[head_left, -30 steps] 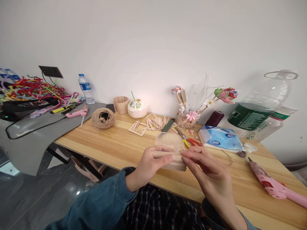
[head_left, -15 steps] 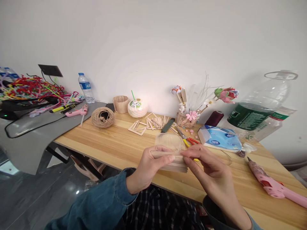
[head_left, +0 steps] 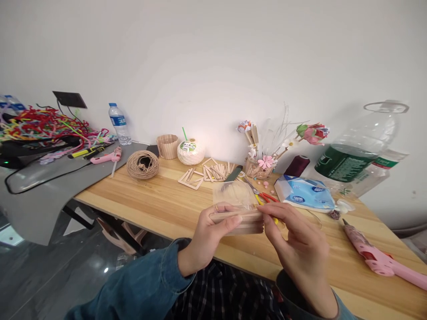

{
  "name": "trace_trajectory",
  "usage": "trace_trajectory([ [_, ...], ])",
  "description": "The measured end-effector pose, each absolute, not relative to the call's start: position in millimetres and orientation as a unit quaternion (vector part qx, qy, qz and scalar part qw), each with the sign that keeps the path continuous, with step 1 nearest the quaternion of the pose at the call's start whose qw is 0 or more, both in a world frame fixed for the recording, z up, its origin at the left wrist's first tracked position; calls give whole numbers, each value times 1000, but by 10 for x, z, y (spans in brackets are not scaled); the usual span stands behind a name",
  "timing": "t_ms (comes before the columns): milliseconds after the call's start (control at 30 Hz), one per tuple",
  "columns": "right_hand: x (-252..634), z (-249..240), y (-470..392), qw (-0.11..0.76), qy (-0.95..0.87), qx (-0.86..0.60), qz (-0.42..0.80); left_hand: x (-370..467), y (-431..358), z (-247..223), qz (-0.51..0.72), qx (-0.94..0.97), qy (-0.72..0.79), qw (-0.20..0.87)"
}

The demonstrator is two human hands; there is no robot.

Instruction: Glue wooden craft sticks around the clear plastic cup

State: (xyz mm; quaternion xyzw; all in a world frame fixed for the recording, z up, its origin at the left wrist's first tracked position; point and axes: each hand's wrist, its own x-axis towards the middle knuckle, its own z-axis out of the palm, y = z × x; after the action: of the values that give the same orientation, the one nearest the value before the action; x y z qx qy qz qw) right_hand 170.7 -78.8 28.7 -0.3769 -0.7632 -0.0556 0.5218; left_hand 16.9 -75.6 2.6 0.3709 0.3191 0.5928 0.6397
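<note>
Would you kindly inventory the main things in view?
table: one, tan, centre
strands: many, multicoloured, far left
glue guns: two, pink, both sides
small bottles: three, clear, left
twine: one, brown, left
cup: one, tan, back
coconut: one, white, back
sticks: many, tan, middle
flowers: several, mixed, right
spool: one, maroon, right
tissue pack: one, blue, right
large bottles: two, clear, right
tool handles: several, red and yellow, centre
stick piece: one, tan, held
left hand: one, bare, front
right hand: one, bare, front

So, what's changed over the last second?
Right hand shifted slightly right, fingers now nearer the right end of the wooden-stick piece; that end tipped up a little. No visible grab or release. Left hand still grips the piece; right-side pink glue gun and twine coil unmoved.
</note>
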Motion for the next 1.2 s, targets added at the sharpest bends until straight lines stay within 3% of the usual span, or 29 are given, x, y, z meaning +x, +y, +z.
trace_trajectory([
  [233, 1646, 248, -767, 507, -762, -398, -60, 186, -802, 69, 612, 273, 337, 661],
  [567, 1705, 251, -799, 516, -764, -388, -9, 167, -772, 37, 609, 315, 303, 662],
  [767, 1616, 236, -756, 512, -751, -410, -76, 208, -781, 36, 599, 318, 274, 682],
  [1200, 1644, 238, -719, 527, -736, -413, -96, 197, -789, 24, 600, 296, 301, 679],
])
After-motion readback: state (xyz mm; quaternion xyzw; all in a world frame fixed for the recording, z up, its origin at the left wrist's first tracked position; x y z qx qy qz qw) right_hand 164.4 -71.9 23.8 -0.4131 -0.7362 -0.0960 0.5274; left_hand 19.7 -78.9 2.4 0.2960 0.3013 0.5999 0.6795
